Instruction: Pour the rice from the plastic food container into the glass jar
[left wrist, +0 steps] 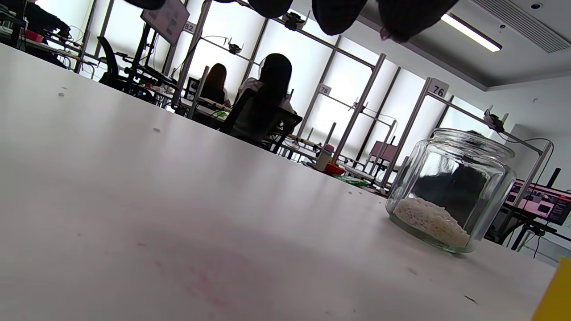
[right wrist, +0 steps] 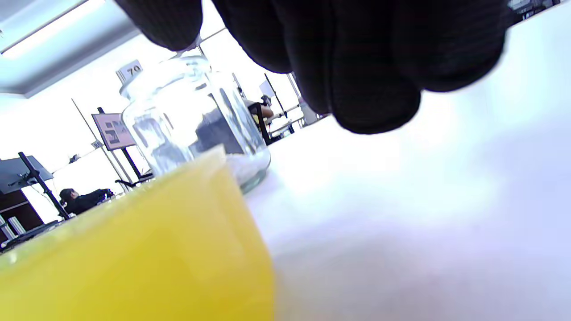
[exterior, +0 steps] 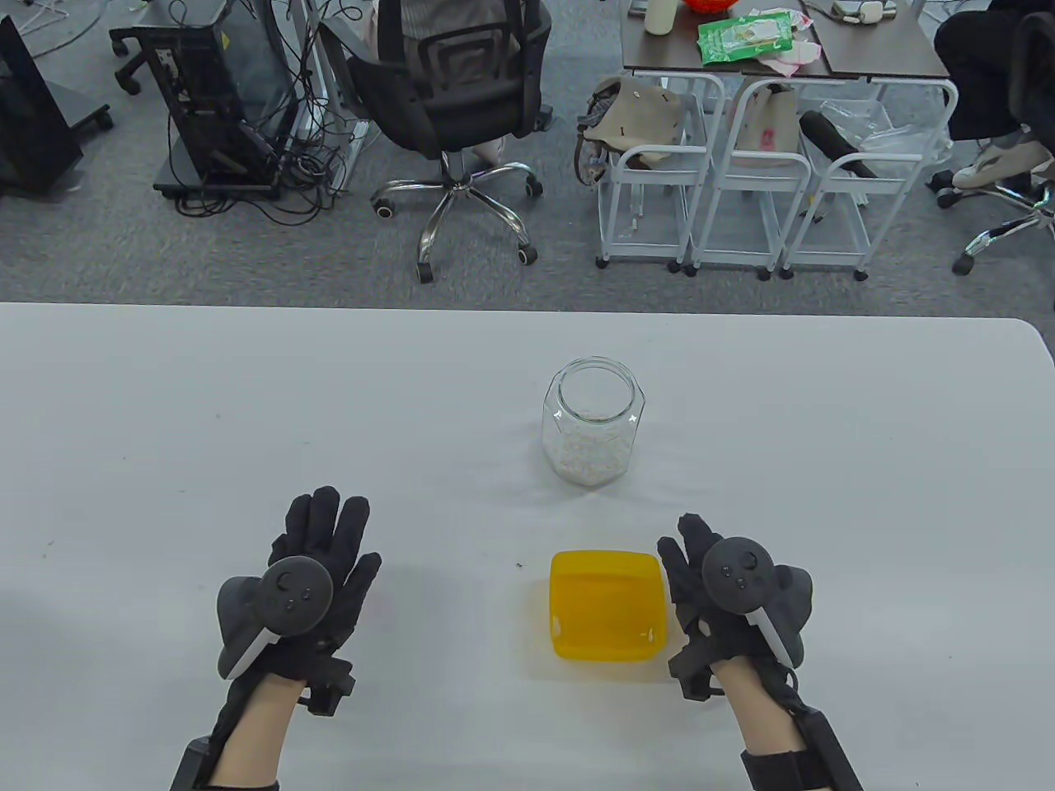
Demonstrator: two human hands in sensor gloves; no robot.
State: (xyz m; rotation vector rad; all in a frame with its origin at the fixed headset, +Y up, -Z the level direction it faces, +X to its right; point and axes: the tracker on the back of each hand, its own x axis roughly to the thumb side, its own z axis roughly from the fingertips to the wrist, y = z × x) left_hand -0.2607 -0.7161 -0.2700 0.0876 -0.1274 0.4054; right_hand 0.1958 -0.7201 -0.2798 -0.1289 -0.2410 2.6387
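A clear glass jar [exterior: 592, 420] stands upright mid-table with white rice in its bottom; it also shows in the left wrist view [left wrist: 450, 189] and the right wrist view [right wrist: 192, 120]. A yellow plastic container [exterior: 607, 606] sits upright on the table in front of the jar; no rice is visible inside it. It fills the lower left of the right wrist view [right wrist: 129, 254]. My right hand [exterior: 688, 568] is just right of the container, fingers extended, holding nothing. My left hand [exterior: 330, 535] lies flat and open on the table at the left, well apart from both.
The white table [exterior: 247, 428] spreads around the objects. Beyond its far edge are an office chair [exterior: 457, 99], white wire carts [exterior: 733, 173] and computer equipment on the floor.
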